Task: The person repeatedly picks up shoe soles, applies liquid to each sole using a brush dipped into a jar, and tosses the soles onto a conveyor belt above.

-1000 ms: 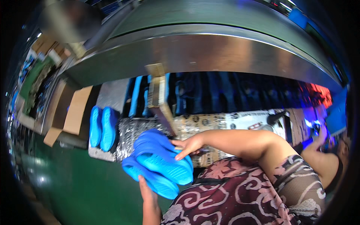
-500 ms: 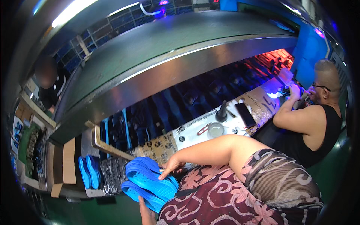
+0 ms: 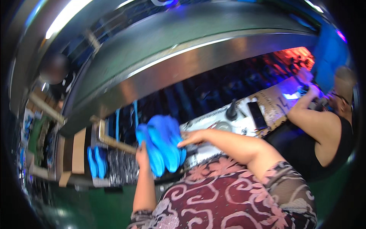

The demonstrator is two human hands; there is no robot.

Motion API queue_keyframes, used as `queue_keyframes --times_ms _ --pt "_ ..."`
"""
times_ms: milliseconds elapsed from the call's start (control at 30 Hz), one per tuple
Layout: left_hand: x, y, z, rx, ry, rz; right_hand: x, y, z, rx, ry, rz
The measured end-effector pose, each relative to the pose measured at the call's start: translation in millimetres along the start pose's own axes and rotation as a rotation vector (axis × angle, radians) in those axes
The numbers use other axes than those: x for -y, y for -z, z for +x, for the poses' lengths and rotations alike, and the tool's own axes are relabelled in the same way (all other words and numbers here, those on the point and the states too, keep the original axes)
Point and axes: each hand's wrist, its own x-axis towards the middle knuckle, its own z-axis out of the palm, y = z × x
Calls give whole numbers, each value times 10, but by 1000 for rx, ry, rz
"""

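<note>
Several bright blue foam clogs (image 3: 166,147) are bunched upright in front of me, their soles or insides a lighter blue. My left hand (image 3: 142,155) grips their left edge, fingers mostly hidden behind them. My right hand (image 3: 193,137) holds the right side, thumb at the edge of the clogs. Motion blurs the picture, so how the clogs nest together is hard to make out. Just behind them runs a covered ledge (image 3: 202,150), with a round grey dish (image 3: 223,127) near my right wrist.
A dark cone-shaped thing (image 3: 231,111) and a black phone (image 3: 257,115) lie on the ledge. Another pair of blue clogs (image 3: 98,162) stands left, beside a cardboard box (image 3: 79,150). A wooden bar (image 3: 116,143) juts near my left hand. A co-worker (image 3: 324,133) sits at right; another person (image 3: 61,84) is far left.
The clogs have been lifted away from my body, up and right, and turned more upright. My left hand has risen with them to their left edge. The view has shifted slightly.
</note>
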Motion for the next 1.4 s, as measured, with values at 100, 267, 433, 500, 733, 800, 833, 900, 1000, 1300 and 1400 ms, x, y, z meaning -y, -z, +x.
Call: queue_keyframes --times_ms 100,267,433,500,733,800,833,900,1000,1300,1400 --pt "-178 -68 -75 -38 -38 128 67 236 -209 -110 -23 -435" --pt "-186 112 -626 -79 -44 182 317 452 -720 -460 45 44" --pt "-28 449 -1117 -97 -5 190 438 464 -1222 -606 43 220" --pt "-238 423 -1299 -186 -118 289 341 449 -1355 -741 131 202" --pt "-1150 -67 -1246 57 -526 849 204 433 -1752 -1132 273 764" --pt "-1336 -252 -1127 195 -350 1047 15 458 -1934 -1034 259 857" --pt "-1283 -272 -1053 174 -379 1107 -36 437 -1961 -1032 210 859" --pt "-1261 -360 -983 146 -378 1209 -151 388 -2054 -973 209 909" --pt "-1283 -383 -905 163 -307 1209 -186 298 -2140 -1004 222 1001" --pt "-1230 -430 -976 153 -370 997 -306 277 -2285 -1093 184 911" --pt "-1161 -339 -994 195 -613 899 -337 300 -2229 -1099 170 921"
